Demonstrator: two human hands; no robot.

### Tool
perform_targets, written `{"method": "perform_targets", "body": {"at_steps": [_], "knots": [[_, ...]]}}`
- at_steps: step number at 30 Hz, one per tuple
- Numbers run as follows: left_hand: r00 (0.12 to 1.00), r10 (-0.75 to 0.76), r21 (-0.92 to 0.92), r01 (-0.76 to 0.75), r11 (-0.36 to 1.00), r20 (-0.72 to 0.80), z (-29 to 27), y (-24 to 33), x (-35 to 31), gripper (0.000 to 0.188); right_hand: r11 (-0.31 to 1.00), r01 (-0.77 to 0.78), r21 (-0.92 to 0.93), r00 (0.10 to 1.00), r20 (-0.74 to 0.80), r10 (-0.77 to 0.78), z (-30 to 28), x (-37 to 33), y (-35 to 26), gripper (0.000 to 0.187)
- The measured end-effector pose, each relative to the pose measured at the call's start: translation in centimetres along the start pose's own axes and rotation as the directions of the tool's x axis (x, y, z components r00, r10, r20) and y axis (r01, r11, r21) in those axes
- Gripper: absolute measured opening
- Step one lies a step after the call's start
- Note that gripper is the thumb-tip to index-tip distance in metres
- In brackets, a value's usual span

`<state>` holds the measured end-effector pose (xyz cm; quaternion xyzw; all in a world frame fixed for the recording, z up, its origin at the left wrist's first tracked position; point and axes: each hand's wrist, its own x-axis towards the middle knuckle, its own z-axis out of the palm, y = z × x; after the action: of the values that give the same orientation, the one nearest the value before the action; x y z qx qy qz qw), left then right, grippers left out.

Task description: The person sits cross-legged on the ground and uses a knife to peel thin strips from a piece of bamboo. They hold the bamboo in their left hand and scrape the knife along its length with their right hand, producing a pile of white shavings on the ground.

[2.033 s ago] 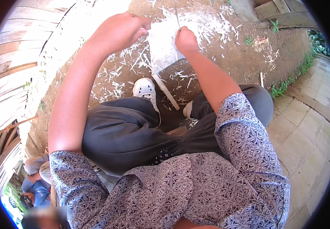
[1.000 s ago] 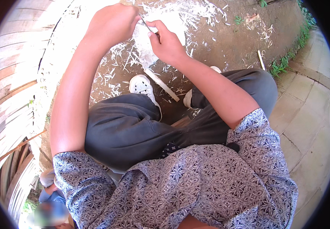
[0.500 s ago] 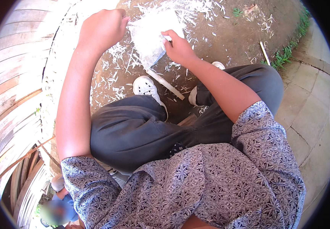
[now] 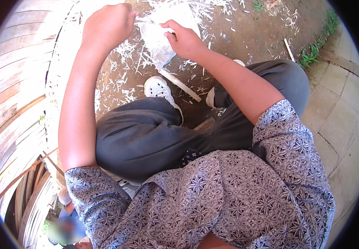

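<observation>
My left hand is closed in a fist at the upper left, thumb and fingertips pressed together on its right side. Whatever it pinches is lost in the glare. To its right, my right hand has its fingers curled, with a small dark bit showing between thumb and forefinger; I cannot make out what it holds. Behind and below both hands lies a whitish crumpled sheet, overexposed in the sun. A pale wooden strip slants across the ground from the sheet's lower corner, between my shoes.
Pale thin shavings litter the brown soil. Wooden slats line the left side, paving slabs the right. A short white stick lies near some grass. Another person, partly blurred, is at the lower left.
My right hand has moved left and slightly up, closer to my left hand. My left hand has shifted a little up and left.
</observation>
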<state>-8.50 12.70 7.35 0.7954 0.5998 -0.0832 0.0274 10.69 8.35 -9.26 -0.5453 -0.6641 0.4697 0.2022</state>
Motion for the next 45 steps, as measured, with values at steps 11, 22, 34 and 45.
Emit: {"method": "perform_targets", "body": {"at_steps": [11, 22, 34, 45], "knots": [[1.000, -0.021, 0.002, 0.021, 1.000, -0.019, 0.5, -0.8, 0.7, 0.034, 0.977, 0.000, 0.211, 0.998, -0.057, 0.013, -1.4, 0.1, -2.2, 0.031], [0.998, -0.062, -0.006, 0.062, 0.998, -0.004, 1.0, -1.3, 0.9, 0.034, 0.998, 0.047, 0.035, 0.999, -0.023, -0.046, 0.3, 0.0, 0.8, 0.031], [0.993, -0.121, -0.088, 0.119, 0.989, -0.010, -0.8, 0.1, 0.4, 0.021, 0.974, 0.033, 0.222, 0.998, -0.052, -0.022, -0.4, 0.5, -2.6, 0.031], [0.999, -0.045, -0.030, 0.045, 0.999, 0.001, 1.0, -1.6, 0.8, 0.027, 0.980, -0.100, -0.172, 0.995, -0.007, 0.100, 0.4, 0.4, 6.0, 0.032]]}}
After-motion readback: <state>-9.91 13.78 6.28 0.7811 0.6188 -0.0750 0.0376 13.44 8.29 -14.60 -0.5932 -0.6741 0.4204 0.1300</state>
